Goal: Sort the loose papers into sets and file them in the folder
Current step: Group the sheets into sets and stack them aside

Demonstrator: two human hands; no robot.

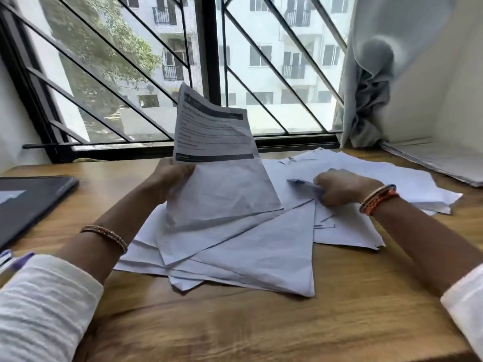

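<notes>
Wooden desk (339,309) by window: left hand (170,178) grip clamped on printed sheet (209,131), text blurred; right hand (339,188) pinches loose papers (261,252).

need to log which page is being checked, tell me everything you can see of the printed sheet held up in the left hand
The printed sheet is white paper with dark header and footer bands and blurred, unreadable text lines between. It stands raised above the wooden table, its top corner curling toward the window. The left hand grips its lower left edge together with blank-looking paper beneath. It looks thin and slightly creased.
</notes>
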